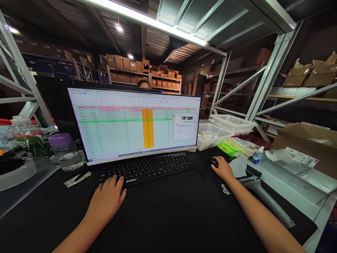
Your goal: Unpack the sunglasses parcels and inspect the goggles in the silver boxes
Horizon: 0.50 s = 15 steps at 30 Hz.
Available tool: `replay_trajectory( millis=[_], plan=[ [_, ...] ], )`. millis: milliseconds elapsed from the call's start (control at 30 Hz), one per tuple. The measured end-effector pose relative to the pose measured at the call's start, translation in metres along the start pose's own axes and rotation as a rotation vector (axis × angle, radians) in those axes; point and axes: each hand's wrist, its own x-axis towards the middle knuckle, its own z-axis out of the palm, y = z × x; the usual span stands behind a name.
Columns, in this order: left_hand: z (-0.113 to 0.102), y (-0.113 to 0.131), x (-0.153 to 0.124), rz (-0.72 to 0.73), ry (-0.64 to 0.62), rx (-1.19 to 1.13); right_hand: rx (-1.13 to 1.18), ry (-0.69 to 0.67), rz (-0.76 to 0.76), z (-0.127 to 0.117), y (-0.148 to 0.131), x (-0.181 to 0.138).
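My left hand point(108, 193) lies flat at the lower left corner of a black keyboard point(147, 169), its fingers stretched over the keys and holding nothing. Farther right, my right hand point(223, 168) curls over a black computer mouse point(213, 162), which is mostly hidden beneath it. The mouse sits on a black desk mat point(168, 214) marked "logi". Behind the keyboard stands a monitor point(126, 123) showing a spreadsheet with an orange column and a green row, and a small chat window at its right. A grey handheld scanner point(273, 200) lies beside my right forearm.
At left are a purple-lidded jar point(61, 142) and a clear bottle with a green pattern point(27, 135). White baskets point(214, 138), a green packet point(228, 149), a small spray bottle point(257, 156) and a cardboard box point(305, 147) line the right. A person's head shows above the monitor.
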Motion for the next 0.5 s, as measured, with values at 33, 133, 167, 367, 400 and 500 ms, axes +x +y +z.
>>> replay_trajectory(
  millis=[33,133,167,367,400,500],
  plan=[
    [0.0000,0.0000,0.0000,0.000,0.001,-0.002,0.001,0.002,0.001,0.0004,0.0001,0.0003],
    [0.0004,-0.0002,0.0002,-0.003,0.003,0.002,0.006,0.005,0.001,0.0019,0.0008,0.0011],
    [0.0004,-0.0002,0.0002,-0.002,0.000,0.007,0.007,0.005,0.000,0.0022,0.0011,0.0012],
    [0.0002,-0.0002,0.0000,0.004,-0.007,0.036,0.002,0.007,-0.008,0.0022,0.0026,0.0000],
    [0.0000,0.0000,0.0000,0.004,-0.005,0.041,0.001,0.007,-0.010,0.0023,0.0029,-0.0002],
    [-0.0015,0.0006,0.0002,-0.003,-0.014,0.054,-0.001,0.007,-0.013,0.0038,0.0045,0.0001]
  ],
)
